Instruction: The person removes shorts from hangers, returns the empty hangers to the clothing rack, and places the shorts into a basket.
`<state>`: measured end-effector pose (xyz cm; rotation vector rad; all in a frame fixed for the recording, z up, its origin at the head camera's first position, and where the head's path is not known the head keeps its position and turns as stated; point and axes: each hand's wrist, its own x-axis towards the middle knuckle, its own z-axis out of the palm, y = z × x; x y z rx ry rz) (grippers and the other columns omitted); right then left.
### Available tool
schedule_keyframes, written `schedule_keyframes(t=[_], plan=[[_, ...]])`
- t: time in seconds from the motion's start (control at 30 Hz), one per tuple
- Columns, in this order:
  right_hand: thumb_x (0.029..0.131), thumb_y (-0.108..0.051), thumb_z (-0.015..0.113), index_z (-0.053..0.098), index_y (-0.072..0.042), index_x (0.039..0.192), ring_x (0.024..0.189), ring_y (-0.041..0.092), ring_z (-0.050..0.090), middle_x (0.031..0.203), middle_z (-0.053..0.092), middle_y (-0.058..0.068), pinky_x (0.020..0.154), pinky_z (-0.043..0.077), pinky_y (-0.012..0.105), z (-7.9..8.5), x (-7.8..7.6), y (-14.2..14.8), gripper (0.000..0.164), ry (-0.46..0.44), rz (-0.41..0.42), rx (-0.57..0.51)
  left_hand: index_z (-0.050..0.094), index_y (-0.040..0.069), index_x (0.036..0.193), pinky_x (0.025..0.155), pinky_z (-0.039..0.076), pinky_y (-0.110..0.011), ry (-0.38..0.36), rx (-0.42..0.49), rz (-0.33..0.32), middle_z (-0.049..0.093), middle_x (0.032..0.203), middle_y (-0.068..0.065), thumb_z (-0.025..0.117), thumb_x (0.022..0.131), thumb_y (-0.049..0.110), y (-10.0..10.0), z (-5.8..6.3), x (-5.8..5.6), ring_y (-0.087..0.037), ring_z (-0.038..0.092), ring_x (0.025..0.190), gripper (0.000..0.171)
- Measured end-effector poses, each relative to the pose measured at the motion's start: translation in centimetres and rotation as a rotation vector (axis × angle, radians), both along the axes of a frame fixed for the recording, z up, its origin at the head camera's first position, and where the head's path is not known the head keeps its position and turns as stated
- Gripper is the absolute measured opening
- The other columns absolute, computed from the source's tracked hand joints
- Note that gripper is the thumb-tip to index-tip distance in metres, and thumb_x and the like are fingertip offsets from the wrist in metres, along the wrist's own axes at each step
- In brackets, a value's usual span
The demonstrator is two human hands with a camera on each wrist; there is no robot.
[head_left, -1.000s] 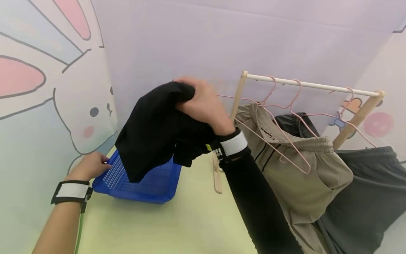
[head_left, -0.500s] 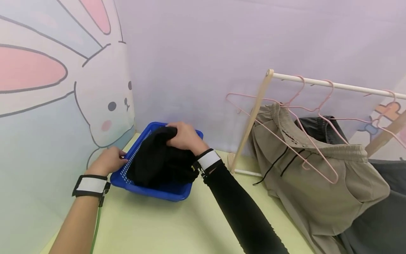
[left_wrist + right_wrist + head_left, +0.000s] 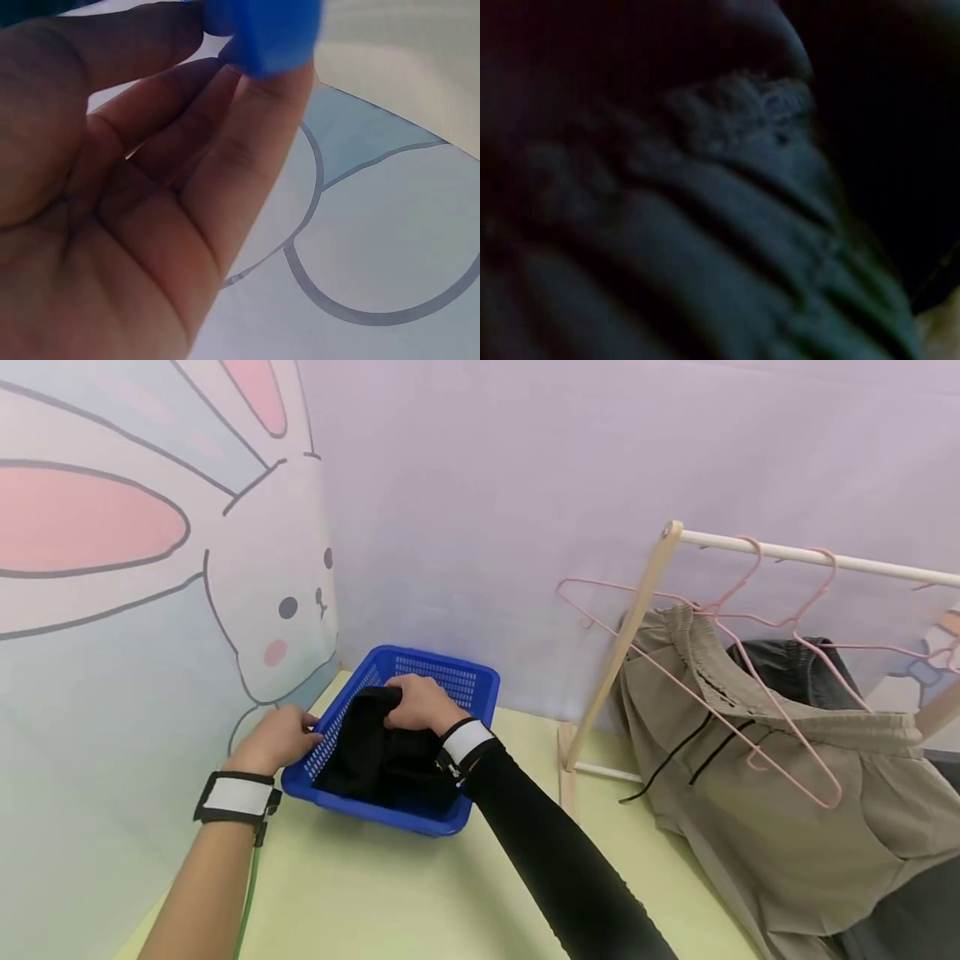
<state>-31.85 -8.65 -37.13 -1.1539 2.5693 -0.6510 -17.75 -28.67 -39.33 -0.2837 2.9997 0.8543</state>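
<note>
My left hand pinches the left rim of a blue plastic basket between thumb and fingers; the left wrist view shows the blue rim at its fingertips. Inside the basket my right hand grips a black garment by a folded edge. Most of this cloth lies bunched on the basket floor. Up close in the dark right wrist view, the garment has a gathered, elastic-looking edge. My right fingertips are partly hidden by the cloth.
A small wooden rack with a white rail stands to the right. Khaki drawstring pants hang there from pink hangers, beside dark garments. A rabbit-printed wall borders the pale green table on the left.
My right hand has lowered the black garment from above the basket down into it. My left hand keeps its hold on the rim. The head view has turned left.
</note>
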Motion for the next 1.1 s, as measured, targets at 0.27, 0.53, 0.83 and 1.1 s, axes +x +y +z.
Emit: schedule_keyframes(t=[0.27, 0.53, 0.83, 1.1], plan=[[0.087, -0.023, 0.081, 0.068, -0.021, 0.133, 0.112, 0.025, 0.062, 0.127, 0.068, 0.004, 0.091, 0.05, 0.038, -0.3, -0.1, -1.5, 0.047, 0.026, 0.012, -0.017, 0.065, -0.016, 0.125, 0.091, 0.055, -0.057, 0.016, -0.01, 0.016, 0.069, 0.118, -0.033, 0.065, 0.099, 0.011, 0.1, -0.2, 0.3, -0.041, 0.07, 0.103, 0.037], [0.093, -0.025, 0.074, 0.051, -0.02, 0.154, 0.137, 0.025, 0.053, 0.152, 0.054, 0.005, 0.104, 0.049, 0.04, -3.7, -0.4, -1.5, 0.065, -0.056, 0.039, 0.191, 0.065, -0.016, 0.126, 0.088, 0.057, -0.054, 0.012, 0.022, 0.044, 0.072, 0.112, -0.031, 0.064, 0.1, 0.012, 0.3, -0.6, 0.4, -0.034, 0.073, 0.094, 0.038], [0.093, -0.021, 0.071, 0.045, -0.02, 0.157, 0.14, 0.023, 0.05, 0.156, 0.05, 0.005, 0.103, 0.046, 0.036, -3.5, -0.3, -1.3, 0.069, -0.053, 0.034, 0.221, 0.065, -0.014, 0.128, 0.091, 0.056, -0.055, 0.018, 0.001, 0.058, 0.071, 0.115, -0.03, 0.063, 0.102, 0.012, 0.5, -0.2, 0.1, -0.035, 0.071, 0.098, 0.037], [0.096, -0.037, 0.072, 0.049, -0.024, 0.154, 0.143, 0.024, 0.047, 0.158, 0.048, 0.004, 0.112, 0.045, 0.043, -0.5, 0.3, -1.2, 0.064, -0.027, 0.088, 0.226, 0.065, -0.015, 0.127, 0.091, 0.055, -0.056, 0.007, 0.001, 0.059, 0.07, 0.117, -0.032, 0.063, 0.101, 0.011, 0.1, -0.2, 0.4, -0.037, 0.07, 0.099, 0.037]])
